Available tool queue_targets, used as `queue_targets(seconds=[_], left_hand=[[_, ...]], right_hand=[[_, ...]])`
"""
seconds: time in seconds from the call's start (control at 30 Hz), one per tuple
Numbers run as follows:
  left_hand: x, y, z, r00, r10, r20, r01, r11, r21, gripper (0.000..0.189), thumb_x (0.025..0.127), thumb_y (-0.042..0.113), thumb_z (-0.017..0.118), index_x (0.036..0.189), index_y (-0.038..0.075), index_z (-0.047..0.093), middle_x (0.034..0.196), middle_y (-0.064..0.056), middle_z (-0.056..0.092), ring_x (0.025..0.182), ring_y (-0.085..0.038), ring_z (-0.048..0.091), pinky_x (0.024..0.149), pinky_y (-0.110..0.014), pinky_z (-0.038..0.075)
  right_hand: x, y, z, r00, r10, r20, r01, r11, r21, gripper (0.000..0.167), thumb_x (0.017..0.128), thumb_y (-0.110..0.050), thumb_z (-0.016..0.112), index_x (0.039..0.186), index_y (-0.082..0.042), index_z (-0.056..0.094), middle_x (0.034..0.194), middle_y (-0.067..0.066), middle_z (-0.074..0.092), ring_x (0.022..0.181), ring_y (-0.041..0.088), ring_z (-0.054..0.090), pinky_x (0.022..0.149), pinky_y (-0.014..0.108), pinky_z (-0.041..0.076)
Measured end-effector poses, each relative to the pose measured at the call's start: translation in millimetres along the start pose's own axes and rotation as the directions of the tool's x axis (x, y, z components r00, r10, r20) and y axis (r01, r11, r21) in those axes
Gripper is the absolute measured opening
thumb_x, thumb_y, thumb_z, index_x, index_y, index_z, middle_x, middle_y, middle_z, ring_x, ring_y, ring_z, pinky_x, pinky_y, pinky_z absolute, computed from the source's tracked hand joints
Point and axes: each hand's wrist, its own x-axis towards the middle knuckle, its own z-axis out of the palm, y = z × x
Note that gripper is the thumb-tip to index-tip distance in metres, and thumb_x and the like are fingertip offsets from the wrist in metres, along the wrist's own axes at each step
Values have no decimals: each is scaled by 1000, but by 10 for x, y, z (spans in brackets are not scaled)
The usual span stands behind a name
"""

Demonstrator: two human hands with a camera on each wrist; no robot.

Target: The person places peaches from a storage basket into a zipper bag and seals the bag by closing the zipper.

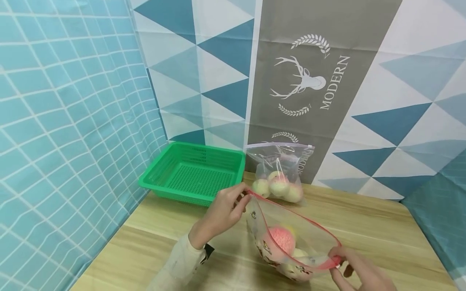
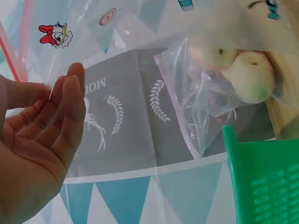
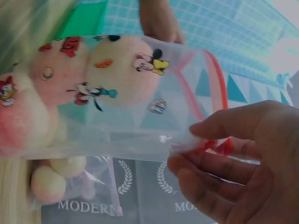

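A clear zip bag (image 3: 135, 126) with a red zip edge and cartoon prints stands with its mouth spread wide over the table. Inside it lie several peaches, among them a pink one (image 1: 282, 239) and a pale one (image 3: 124, 70). My left hand (image 1: 223, 211) pinches the left corner of the red rim between thumb and fingers. At the opposite corner, my right hand (image 1: 359, 270) pinches the rim near its zip end; the right wrist view shows the thumb and fingertips on the plastic. The lowest peaches are partly hidden behind the printed film.
Behind the open bag, a second clear zip bag (image 1: 280, 161) with a pale purple edge holds several peaches. A green perforated basket (image 1: 193, 196) stands at the back left, against the patterned cloth (image 1: 222, 68). The wooden table (image 1: 382, 238) extends to the right.
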Motion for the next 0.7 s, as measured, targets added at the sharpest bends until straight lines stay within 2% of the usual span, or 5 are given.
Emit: queue_targets(seconds=[0.07, 0.2, 0.47, 0.6, 0.7], left_hand=[[6, -4, -22, 1000, -8, -11, 9, 1000, 8, 5, 99, 6, 58, 99, 6, 63, 78, 2, 62, 65, -5, 57, 57, -15, 47], [12, -23, -62, 998, -55, -27, 56, 998, 37, 5, 100, 7, 59, 97, 5, 62, 75, 3, 58, 64, -8, 52, 58, -19, 46], [40, -68, -49, 979, -192, -60, 196, 978, 64, 6, 99, 3, 58, 93, 3, 60, 73, 1, 58, 60, -6, 50, 52, -22, 46], [32, -95, -32, 974, -214, -71, 219, 973, 73, 8, 98, 3, 57, 91, 3, 58, 70, 2, 53, 57, -6, 46, 49, -21, 43], [22, -114, -43, 969, -237, -69, 243, 967, 84, 9, 98, 4, 58, 89, 4, 58, 70, 3, 53, 55, -7, 44, 47, -20, 41]], right_hand=[[86, 18, -31, 997, 69, 33, -71, 995, 65, 39, 69, 1, 85, 93, -23, 67, 77, -23, 59, 61, -6, 51, 53, 10, 42], [292, 114, -55, 990, 124, 59, -130, 986, 104, 24, 84, -5, 78, 103, -18, 71, 80, -13, 66, 65, -3, 56, 59, 8, 44], [581, 429, 19, 995, 65, -82, -52, 987, 152, 23, 86, 4, 72, 107, -5, 73, 70, -6, 63, 62, -2, 55, 62, 5, 44], [635, 502, 71, 994, 78, -83, -58, 975, 215, 40, 86, 7, 72, 123, -5, 64, 70, -6, 61, 61, 1, 55, 66, 5, 45], [650, 519, 87, 989, 110, -94, -87, 971, 223, 44, 85, 6, 74, 125, -6, 63, 72, -5, 61, 61, 1, 55, 64, 6, 45]])
